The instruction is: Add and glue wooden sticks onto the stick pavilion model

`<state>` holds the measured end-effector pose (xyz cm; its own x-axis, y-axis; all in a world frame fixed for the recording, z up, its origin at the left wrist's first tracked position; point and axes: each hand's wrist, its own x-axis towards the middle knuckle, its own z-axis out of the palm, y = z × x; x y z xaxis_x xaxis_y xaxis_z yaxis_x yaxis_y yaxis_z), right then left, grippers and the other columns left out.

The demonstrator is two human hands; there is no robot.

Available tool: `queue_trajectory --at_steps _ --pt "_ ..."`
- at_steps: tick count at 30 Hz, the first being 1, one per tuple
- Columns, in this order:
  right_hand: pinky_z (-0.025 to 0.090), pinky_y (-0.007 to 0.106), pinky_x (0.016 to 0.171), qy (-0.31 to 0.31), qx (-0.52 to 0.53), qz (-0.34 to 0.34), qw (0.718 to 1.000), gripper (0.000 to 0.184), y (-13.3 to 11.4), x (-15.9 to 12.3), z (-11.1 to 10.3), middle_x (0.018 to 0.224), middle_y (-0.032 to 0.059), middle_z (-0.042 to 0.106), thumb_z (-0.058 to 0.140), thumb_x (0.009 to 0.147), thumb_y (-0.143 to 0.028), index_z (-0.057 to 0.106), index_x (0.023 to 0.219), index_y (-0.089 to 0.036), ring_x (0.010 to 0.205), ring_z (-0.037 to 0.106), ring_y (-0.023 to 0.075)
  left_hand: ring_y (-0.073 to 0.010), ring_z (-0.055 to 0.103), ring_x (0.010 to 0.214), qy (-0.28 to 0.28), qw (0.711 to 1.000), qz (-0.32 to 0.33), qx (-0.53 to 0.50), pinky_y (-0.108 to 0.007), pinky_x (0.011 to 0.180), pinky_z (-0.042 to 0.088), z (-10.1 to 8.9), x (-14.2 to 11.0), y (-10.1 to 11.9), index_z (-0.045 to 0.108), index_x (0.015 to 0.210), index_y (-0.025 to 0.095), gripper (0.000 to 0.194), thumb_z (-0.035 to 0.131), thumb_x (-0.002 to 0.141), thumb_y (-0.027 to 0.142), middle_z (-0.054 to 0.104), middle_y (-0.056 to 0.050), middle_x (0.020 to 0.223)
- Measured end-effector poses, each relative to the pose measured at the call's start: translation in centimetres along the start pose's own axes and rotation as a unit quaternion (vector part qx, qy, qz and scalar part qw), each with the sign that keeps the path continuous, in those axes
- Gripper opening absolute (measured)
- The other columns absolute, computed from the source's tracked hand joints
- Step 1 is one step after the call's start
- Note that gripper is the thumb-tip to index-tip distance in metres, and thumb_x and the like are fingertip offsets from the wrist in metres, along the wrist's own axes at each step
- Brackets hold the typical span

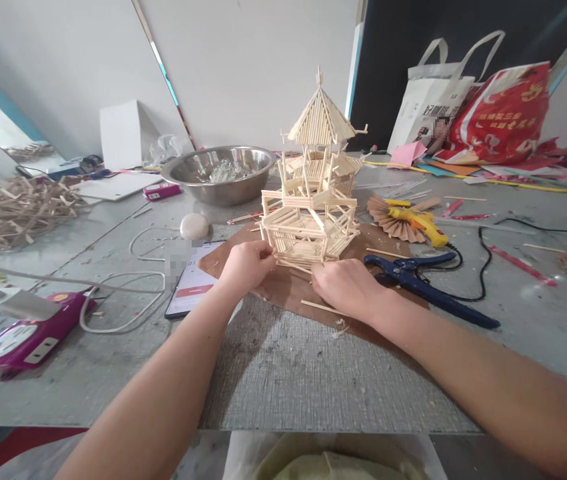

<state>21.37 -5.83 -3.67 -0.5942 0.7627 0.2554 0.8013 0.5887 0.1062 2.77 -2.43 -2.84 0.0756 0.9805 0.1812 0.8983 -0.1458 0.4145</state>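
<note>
A pagoda-like tower of thin wooden sticks [313,193] stands on a brown board [288,287] in the middle of the grey table. My left hand [246,265] rests closed at the tower's lower left corner, fingers pinched on its base sticks. My right hand [346,287] lies at the lower front of the base, fingers curled against the bottom sticks. A loose stick [320,307] lies on the board just below my right hand.
Blue-handled cutters [428,287] and a yellow glue gun [420,223] with a black cord lie to the right. A steel bowl [220,173] stands behind, a phone [190,283] and magenta boxes at left, a stick pile [18,210] far left, bags at back right.
</note>
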Motion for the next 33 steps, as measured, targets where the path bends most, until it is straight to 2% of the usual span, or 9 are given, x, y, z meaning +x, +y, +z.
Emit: queue_trajectory --at_steps 4,18,33 --pt "0.024 0.023 0.044 0.019 0.009 0.014 1.0 0.024 0.4 -0.05 0.29 0.062 0.0062 0.061 0.035 0.082 -0.02 0.055 0.071 -0.013 0.054 0.056 0.0139 -0.0096 0.043 0.049 0.001 1.0 -0.002 -0.003 -0.022 0.05 0.032 0.0 -0.02 0.01 0.058 0.06 0.018 0.013 0.046 0.059 0.022 0.052 0.003 0.049" --pt "0.022 0.024 0.045 0.046 0.0 -0.033 0.998 0.023 0.81 0.12 1.08 0.065 0.0056 0.059 0.034 0.083 -0.018 0.053 0.072 -0.013 0.057 0.054 0.0121 -0.0103 0.044 0.049 -0.003 1.0 -0.014 0.0 -0.023 0.05 0.032 0.07 0.09 -0.28 0.058 0.061 0.018 0.014 0.046 0.06 0.025 0.052 0.003 0.049" --pt "0.028 0.026 0.049 0.028 -0.03 -0.057 0.998 0.016 0.7 0.22 0.42 0.069 0.0062 0.058 0.038 0.078 -0.008 0.053 0.077 -0.012 0.062 0.054 0.015 -0.0116 0.047 0.052 -0.006 1.0 -0.023 -0.004 -0.024 0.052 0.034 -0.19 -0.07 0.18 0.058 0.06 0.019 0.013 0.046 0.059 0.023 0.054 0.003 0.052"
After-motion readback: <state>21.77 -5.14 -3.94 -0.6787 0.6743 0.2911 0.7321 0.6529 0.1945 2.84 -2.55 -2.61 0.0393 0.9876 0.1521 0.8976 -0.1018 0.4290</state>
